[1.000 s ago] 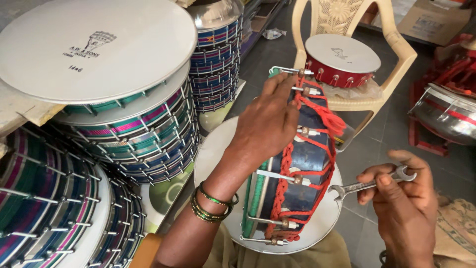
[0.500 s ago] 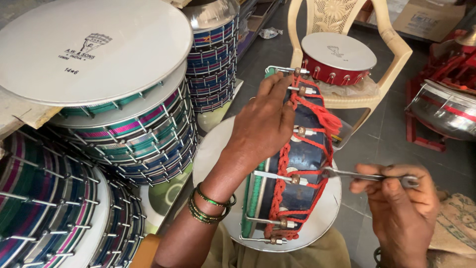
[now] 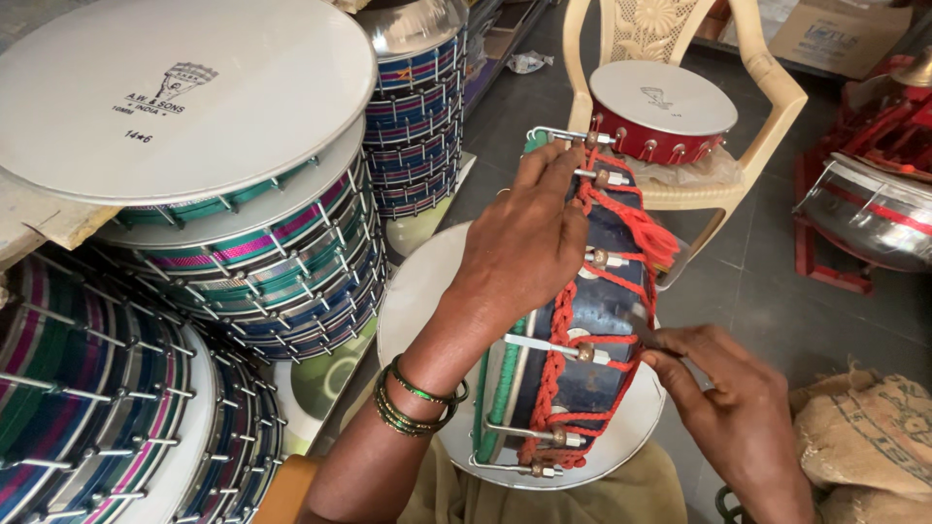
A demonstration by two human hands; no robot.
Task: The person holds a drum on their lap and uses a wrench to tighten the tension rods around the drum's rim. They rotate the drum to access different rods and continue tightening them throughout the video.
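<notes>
Drum shop — brown carton (image 3: 843, 34) top right, white label.

grey floor (image 3: 777, 291); chair (image 3: 777, 107), sack (image 3: 864, 437)

Illumination is soft, even daylight with faint shadows. Mild glare marks the round white drumhead (image 3: 184, 97). Frame edges show slight wide-angle curvature.
</notes>
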